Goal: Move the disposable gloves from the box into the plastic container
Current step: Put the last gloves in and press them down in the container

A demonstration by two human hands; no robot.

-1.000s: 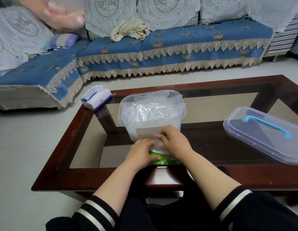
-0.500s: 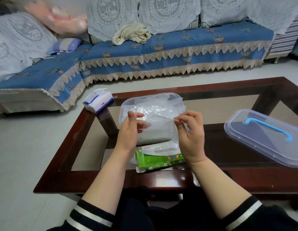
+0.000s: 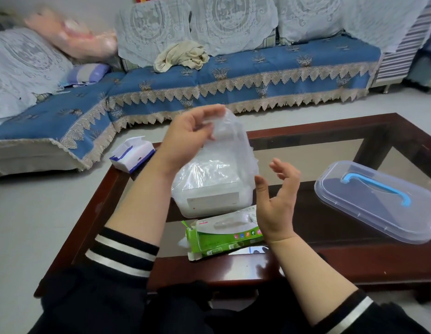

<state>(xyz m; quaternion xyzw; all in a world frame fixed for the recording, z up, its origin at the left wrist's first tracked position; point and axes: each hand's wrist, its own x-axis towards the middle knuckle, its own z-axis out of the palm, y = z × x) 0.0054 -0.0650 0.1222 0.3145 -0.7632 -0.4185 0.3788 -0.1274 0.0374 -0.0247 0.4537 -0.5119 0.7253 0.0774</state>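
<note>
A green glove box (image 3: 221,238) lies on the table's near edge, its end flap open. Just behind it stands the clear plastic container (image 3: 214,196), stuffed with clear gloves. My left hand (image 3: 185,138) is raised above the container and pinches a thin clear disposable glove (image 3: 230,138) that hangs down toward it. My right hand (image 3: 278,198) hovers to the right of the container with fingers spread, holding nothing, and hides the box's right end.
The container's clear lid (image 3: 375,201) with a blue handle lies on the right of the dark wooden glass-topped table (image 3: 330,263). A white and blue tissue pack (image 3: 132,153) sits at the table's far left corner. A blue sofa (image 3: 233,75) runs behind.
Both hands pulled a glove up out of the box. Now my left hand has lifted it high above the container, and my right hand has let go and opened.
</note>
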